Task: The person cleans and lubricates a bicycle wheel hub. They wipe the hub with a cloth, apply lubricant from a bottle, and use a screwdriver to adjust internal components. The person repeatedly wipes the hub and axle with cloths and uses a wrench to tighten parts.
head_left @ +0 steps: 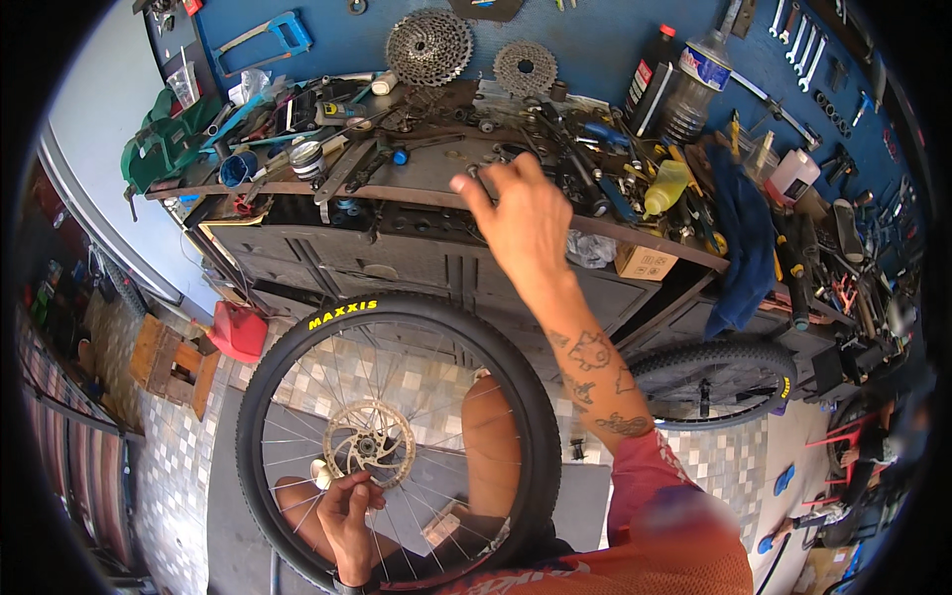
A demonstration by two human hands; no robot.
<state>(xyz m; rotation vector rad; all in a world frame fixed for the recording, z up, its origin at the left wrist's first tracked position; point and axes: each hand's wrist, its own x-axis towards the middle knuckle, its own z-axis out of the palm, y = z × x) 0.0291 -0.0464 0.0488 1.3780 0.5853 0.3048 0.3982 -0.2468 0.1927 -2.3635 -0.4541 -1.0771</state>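
Note:
A bicycle wheel [544, 426] with a black knobby tyre stands upright in front of me, with my bare legs behind its spokes. Its disc brake rotor [340, 442] sits round the hub [367, 446]. Just below the rotor is my left hand [347, 516], thumb and fingers pinched together; whatever they hold is too small to make out. My right arm stretches forward, and my right hand [524, 210] hovers over the front edge of the cluttered workbench [426, 171]. Its thumb stands apart from the bent fingers, and no held thing shows. Hand tools lie close to its fingertips.
Two cassettes [428, 48] lean at the bench's back, under a blue tool wall. A large clear bottle [694, 89] and a blue cloth [739, 243] are at right. Below them rests another wheel [719, 382]. A red jug [238, 330] and wooden stool [171, 359] stand left.

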